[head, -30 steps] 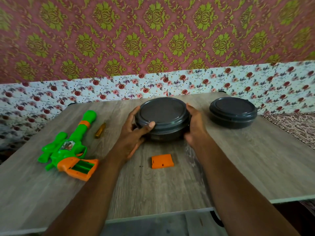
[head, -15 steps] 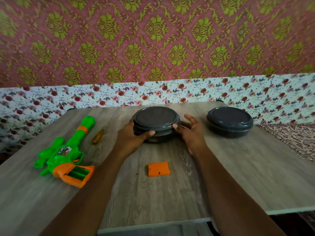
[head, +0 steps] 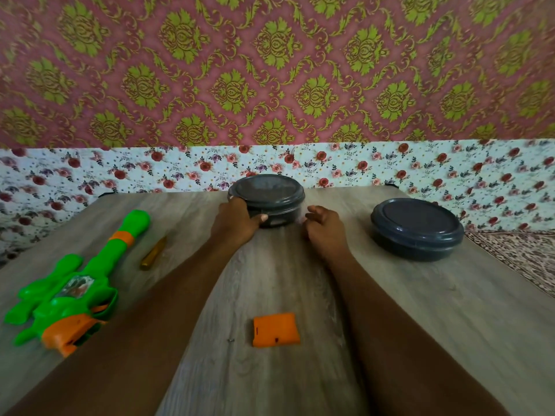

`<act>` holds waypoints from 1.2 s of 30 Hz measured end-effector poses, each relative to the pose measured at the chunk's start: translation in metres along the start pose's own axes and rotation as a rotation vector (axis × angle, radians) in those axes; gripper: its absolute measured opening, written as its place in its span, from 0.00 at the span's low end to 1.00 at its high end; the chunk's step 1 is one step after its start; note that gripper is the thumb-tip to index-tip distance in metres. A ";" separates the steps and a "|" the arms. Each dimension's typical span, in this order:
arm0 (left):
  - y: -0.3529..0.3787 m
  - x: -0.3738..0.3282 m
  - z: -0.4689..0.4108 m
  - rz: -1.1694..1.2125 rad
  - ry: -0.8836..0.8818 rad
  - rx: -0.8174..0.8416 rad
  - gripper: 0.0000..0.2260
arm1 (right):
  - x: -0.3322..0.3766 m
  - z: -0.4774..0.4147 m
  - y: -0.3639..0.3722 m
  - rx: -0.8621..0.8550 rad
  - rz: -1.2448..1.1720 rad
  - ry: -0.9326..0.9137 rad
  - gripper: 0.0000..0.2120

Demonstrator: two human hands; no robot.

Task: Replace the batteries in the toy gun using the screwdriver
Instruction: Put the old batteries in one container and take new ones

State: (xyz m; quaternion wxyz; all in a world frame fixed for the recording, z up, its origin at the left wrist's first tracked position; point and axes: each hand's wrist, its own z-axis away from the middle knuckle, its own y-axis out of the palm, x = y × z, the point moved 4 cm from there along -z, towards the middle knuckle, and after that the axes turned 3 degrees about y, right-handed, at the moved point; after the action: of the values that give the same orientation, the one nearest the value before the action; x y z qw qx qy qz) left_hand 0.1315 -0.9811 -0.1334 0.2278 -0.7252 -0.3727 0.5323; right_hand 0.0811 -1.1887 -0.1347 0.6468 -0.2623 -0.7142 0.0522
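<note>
The left hand (head: pixel 237 223) has its grip on the dark grey round plastic container (head: pixel 267 199) at the far middle of the wood-grain surface (head: pixel 420 310), thumb pressed on the front wall and fingers wrapped round the left side. The right hand (head: pixel 322 226) sits just beside that tub, fingers loosely curled, grip on nothing, and seems to be a sliver clear of the wall. The lid is on, flat and smooth with a raised lip at the rim.

Over on the left lies the green and orange plastic toy gun (head: pixel 75 283), on its side with the muzzle pointing away. Its orange handle is blurred, with the left forearm close beside it. The flat orange rectangular battery cover (head: pixel 275 329) lies loose between the forearms, with a tiny dark screw (head: pixel 231 340) close by. The small amber-handled screwdriver (head: pixel 153 253) lies just right of the barrel, untouched.

My read is that the unscrewing is done and we are at the battery swap. This tub likely has to do with the cells, though what is inside is hidden. The next move calls for two hands, one steadying the base and the other prising up the snug rim. A matching dark grey lidded tub (head: pixel 417 228) waits well apart to the right.
</note>
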 end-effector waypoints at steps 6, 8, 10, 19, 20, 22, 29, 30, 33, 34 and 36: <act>-0.002 -0.006 0.020 0.082 0.043 -0.051 0.29 | -0.002 0.001 -0.004 -0.068 0.015 -0.095 0.16; -0.012 -0.014 0.038 0.101 0.052 -0.057 0.23 | 0.002 0.008 -0.007 -0.091 0.066 -0.114 0.15; -0.020 -0.018 0.058 0.166 0.033 -0.044 0.17 | 0.006 0.018 -0.013 -0.111 0.147 -0.130 0.15; -0.037 -0.008 0.131 0.366 -0.063 -0.008 0.07 | 0.009 0.072 -0.082 -0.361 0.619 -0.301 0.23; -0.038 -0.007 0.136 0.376 -0.066 -0.022 0.05 | 0.006 0.073 -0.093 -0.416 0.704 -0.274 0.25; -0.041 -0.008 0.143 0.384 -0.058 -0.066 0.04 | -0.006 0.068 -0.109 -0.432 0.832 -0.150 0.29; -0.047 -0.005 0.147 0.479 -0.059 -0.158 0.05 | -0.007 0.055 -0.117 -0.303 1.056 -0.038 0.24; -0.047 -0.003 0.147 0.507 -0.071 -0.162 0.05 | -0.003 0.055 -0.113 -0.279 1.082 -0.073 0.24; -0.045 0.002 0.144 0.636 -0.104 -0.162 0.04 | 0.006 0.064 -0.100 -0.264 1.060 -0.221 0.22; -0.043 0.003 0.144 0.707 -0.114 -0.147 0.05 | 0.009 0.070 -0.095 -0.267 1.016 -0.290 0.22; -0.043 0.001 0.145 0.881 -0.141 -0.092 0.07 | 0.019 0.081 -0.081 -0.277 0.922 -0.440 0.21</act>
State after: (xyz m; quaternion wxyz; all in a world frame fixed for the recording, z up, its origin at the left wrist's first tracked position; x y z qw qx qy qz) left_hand -0.0172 -0.9637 -0.1507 -0.0789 -0.7859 -0.0663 0.6097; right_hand -0.0213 -1.2286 -0.0968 0.3510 -0.6149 -0.6439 0.2902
